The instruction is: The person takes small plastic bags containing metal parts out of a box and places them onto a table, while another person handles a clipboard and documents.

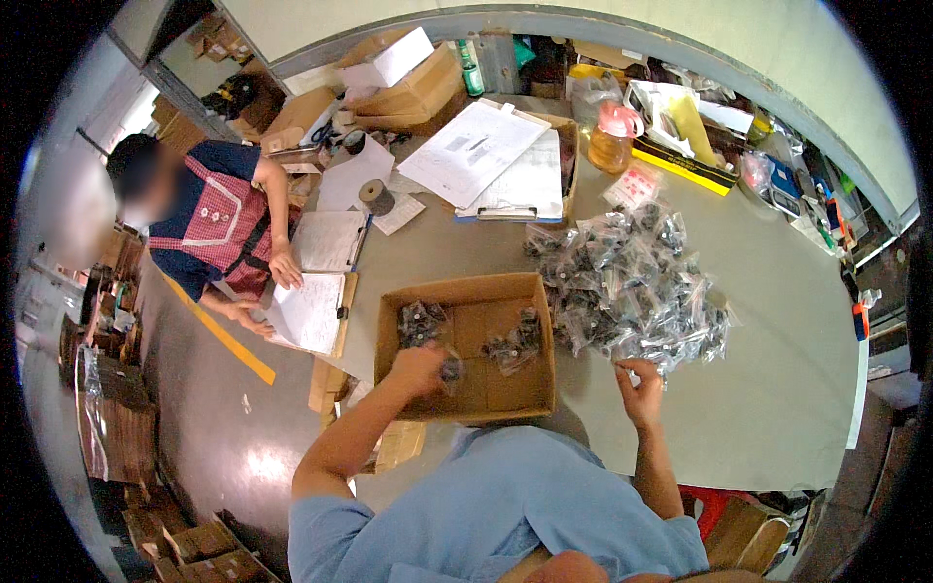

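An open cardboard box (466, 396) stands on the grey table in front of me. Inside it, clear plastic bags of small dark parts lie in two groups, one bag group (421, 323) at the left and another (513, 342) at the right. My left hand (418, 371) reaches over the box's near left side, its fingers closed on a bag of dark parts (451, 369). My right hand (639, 391) is at the near edge of a large heap of similar bags (632, 282), fingers curled in a pinch; what is between them is hard to make out.
At the left, a co-worker (219, 209) handles papers on a clipboard (309, 311). Farther back are a spool (376, 197), papers (471, 151), a jar with a pink lid (612, 141) and a yellow-black box (685, 167). Stacked cardboard (117, 418) stands on the floor.
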### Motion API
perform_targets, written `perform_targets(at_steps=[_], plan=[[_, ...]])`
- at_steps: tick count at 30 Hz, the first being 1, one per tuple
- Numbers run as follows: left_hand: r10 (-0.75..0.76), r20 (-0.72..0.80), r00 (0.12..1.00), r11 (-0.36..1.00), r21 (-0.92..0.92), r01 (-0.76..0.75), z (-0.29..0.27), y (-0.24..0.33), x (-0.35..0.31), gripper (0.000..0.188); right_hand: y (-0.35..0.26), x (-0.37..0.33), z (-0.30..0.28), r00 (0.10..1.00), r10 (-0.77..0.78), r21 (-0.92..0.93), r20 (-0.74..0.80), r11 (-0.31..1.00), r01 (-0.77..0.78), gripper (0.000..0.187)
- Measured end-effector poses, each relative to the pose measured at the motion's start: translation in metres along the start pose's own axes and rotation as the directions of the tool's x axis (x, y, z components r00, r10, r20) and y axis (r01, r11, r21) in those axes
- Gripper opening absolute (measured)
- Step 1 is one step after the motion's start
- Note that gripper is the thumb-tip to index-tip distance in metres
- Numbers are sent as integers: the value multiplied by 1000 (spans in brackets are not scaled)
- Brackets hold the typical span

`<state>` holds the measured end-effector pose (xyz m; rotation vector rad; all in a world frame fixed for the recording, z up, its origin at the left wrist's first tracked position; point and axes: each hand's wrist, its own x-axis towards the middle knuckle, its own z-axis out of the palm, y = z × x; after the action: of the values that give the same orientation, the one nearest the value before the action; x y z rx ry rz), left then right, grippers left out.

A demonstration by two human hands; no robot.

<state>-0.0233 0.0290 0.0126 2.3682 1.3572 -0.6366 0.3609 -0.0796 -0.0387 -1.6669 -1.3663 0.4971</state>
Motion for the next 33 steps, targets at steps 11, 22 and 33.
perform_targets(at_steps=[11, 22, 33], plan=[[111, -313, 943, 990, -46, -131, 25, 86, 96, 68, -13, 25, 28, 999, -38, -273, 3, 961, 38, 31], [52, -233, 971, 984, -155, -90, 45, 43, 74, 41, 9, 105, 11, 994, -54, -717, 100, 689, 109, 43], [-310, -553, 774, 950, -157, 268, 8, -1, 6, 52, 43, 78, -2, 953, -278, -216, -123, 944, 248, 16]])
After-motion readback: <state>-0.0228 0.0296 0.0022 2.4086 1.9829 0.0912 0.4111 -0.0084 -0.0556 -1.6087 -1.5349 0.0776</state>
